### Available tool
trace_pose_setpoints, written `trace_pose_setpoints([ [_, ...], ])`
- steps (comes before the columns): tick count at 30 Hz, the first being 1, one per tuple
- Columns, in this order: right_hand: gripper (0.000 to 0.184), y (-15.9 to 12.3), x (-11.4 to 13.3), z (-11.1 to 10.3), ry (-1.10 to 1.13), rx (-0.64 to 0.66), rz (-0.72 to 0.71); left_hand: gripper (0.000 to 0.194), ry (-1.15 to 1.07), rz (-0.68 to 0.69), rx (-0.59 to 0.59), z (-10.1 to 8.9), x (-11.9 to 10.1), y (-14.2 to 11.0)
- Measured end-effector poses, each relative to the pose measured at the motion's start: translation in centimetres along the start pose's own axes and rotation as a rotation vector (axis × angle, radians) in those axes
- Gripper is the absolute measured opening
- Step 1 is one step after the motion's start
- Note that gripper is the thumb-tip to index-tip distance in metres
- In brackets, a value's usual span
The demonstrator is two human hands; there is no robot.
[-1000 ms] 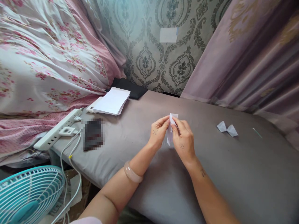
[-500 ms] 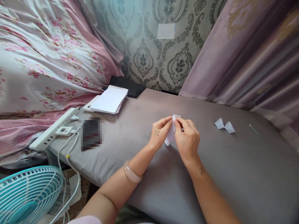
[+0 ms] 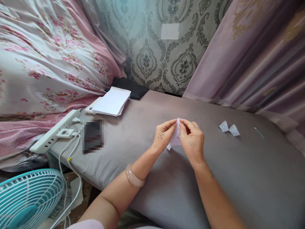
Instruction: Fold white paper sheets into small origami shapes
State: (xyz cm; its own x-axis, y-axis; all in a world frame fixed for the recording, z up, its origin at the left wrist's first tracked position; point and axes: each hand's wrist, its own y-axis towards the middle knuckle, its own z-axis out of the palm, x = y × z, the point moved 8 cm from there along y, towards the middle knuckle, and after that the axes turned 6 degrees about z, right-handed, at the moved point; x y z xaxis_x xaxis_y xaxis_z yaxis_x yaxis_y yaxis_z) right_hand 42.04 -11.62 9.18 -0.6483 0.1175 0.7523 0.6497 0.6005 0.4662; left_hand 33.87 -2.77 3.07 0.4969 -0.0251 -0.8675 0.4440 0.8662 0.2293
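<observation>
Between my two hands a white piece of folded paper (image 3: 175,140) is held just above the grey cloth-covered surface (image 3: 147,127). My left hand (image 3: 163,136) pinches its left edge near the pointed top, thumb against fingers. On the other side my right hand (image 3: 192,140) grips the same paper close to the tip, with its thumb pressed on the front. A lower corner of the paper pokes out beneath the left thumb. Part of the paper is covered by the right hand. Off to the right lie two joined white folded paper pieces (image 3: 229,128).
A stack of white paper (image 3: 111,100) lies at the back left, before a black flat item (image 3: 132,87). Along the left edge runs a white power strip (image 3: 56,132) with cables, near a pixelated dark object (image 3: 93,136). A fan (image 3: 30,198) stands lower left; a thin stick (image 3: 259,132) lies right.
My right hand has turned slightly and shifted a little to the right on the paper. The folded paper shows more of its front; my left hand stays nearly still.
</observation>
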Motion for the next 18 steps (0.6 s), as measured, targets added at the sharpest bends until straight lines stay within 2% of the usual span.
trace_pose_setpoints([
  [9, 0.026, 0.7, -1.7, 0.2, 0.191, 0.091, 0.168, 0.022, 0.017, 0.011, 0.027, 0.2, -0.1, 0.0],
  [18, 0.028, 0.8, -2.2, 0.4, 0.206, 0.137, 0.219, 0.024, -0.063, -0.087, 0.045, 0.6, -0.4, -0.3],
])
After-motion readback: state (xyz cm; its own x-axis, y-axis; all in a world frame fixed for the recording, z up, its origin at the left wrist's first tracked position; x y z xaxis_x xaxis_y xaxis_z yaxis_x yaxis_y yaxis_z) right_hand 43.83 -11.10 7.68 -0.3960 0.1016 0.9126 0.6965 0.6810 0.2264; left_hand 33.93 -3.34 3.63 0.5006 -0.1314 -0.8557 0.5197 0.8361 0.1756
